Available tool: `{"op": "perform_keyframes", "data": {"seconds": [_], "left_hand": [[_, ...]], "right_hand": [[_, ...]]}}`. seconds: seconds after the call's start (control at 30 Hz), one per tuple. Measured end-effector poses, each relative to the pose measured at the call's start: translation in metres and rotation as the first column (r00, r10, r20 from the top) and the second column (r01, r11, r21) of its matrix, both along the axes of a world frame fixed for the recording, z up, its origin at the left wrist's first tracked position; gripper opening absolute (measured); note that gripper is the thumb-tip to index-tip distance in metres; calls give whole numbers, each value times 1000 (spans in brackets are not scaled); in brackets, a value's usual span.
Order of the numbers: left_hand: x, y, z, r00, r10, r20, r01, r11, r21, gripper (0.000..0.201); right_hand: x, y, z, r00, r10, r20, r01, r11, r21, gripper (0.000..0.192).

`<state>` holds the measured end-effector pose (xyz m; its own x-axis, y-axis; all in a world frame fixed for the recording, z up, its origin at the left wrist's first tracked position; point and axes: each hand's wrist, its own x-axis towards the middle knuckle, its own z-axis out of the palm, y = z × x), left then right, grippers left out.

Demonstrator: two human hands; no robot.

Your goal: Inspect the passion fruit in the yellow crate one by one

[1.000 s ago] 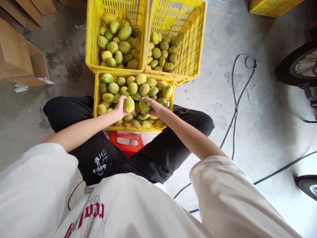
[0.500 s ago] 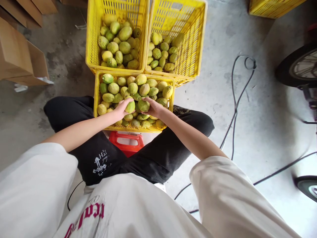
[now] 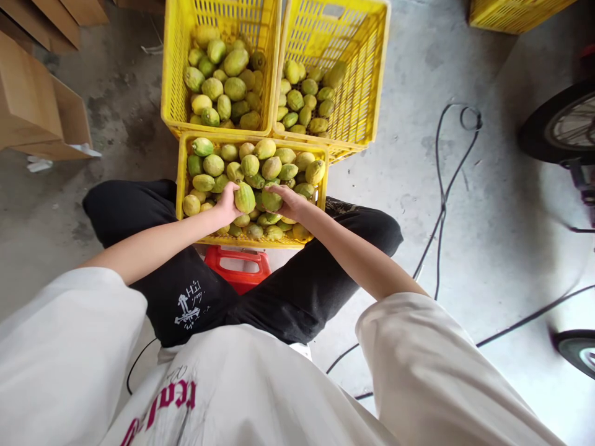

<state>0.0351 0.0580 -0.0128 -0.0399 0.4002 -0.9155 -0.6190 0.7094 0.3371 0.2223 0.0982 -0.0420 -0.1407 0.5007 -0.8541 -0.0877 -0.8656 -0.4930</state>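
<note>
My left hand (image 3: 227,203) is closed round a green lemon (image 3: 245,197), its thumb lying along the upper left side. Close beside it, my right hand (image 3: 289,203) grips a second green lemon (image 3: 271,199) with the thumb over its top. Both hands are held over a yellow plastic crate (image 3: 182,179) filled with many green and yellow-green lemons (image 3: 250,165). The fingers beneath each held fruit are mostly hidden.
Behind stand two more yellow crates, the left crate (image 3: 170,74) and the right crate (image 3: 367,80), each partly filled with lemons. A red plastic stool (image 3: 223,259) shows between my knees. Cardboard boxes (image 3: 32,93) lie left; a black cable (image 3: 441,210) and wheels (image 3: 564,124) are right.
The lemon in my left hand has turned slightly and shows more of its side, my thumb now further left. The lemon in my right hand has shifted a little to the right.
</note>
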Motion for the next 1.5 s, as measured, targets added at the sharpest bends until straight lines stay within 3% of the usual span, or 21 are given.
{"op": "perform_keyframes", "data": {"seconds": [0.13, 0.27, 0.37, 0.67, 0.83, 1.0, 1.13, 1.33, 1.5], "left_hand": [[-2, -1, -9, 999, 28, -20, -28, 999, -20, 9], [-3, -3, -16, 999, -7, -32, 8, 1000, 26, 30], [-3, -5, -16, 997, -58, -58, 63, 995, 73, 35], [-1, -7, -12, 992, -98, -76, 105, 989, 102, 39], [0, -3, -10, 999, 1, -34, 1, 997, 75, 14], [1, -2, -4, 1000, 22, -2, -22, 998, 55, 11], [1, -3, -7, 1000, 0, -13, 0, 999, 54, 5], [1, -8, -20, 993, -70, -99, 82, 989, 123, 38], [2, -12, -14, 990, -33, -134, 54, 986, 159, 59]], "right_hand": [[-1, 5, 3, 999, -39, 17, 39, 998, -52, 29], [-2, 7, 2, 992, -117, -39, 112, 987, -116, 27], [-4, 7, 1, 985, -147, -86, 135, 982, -133, 30], [1, 3, 5, 999, 41, -17, -42, 994, -100, 18], [-1, 2, 14, 1000, 14, -7, -15, 991, -132, 17], [-7, -1, 25, 999, -33, -27, 29, 989, -144, 13], [-10, -1, 31, 1000, -22, -5, 22, 995, -96, 12], [-9, 1, 22, 998, -47, -48, 42, 994, -103, 19], [-2, 3, 2, 986, -10, -164, -6, 995, -97, 41]]}}
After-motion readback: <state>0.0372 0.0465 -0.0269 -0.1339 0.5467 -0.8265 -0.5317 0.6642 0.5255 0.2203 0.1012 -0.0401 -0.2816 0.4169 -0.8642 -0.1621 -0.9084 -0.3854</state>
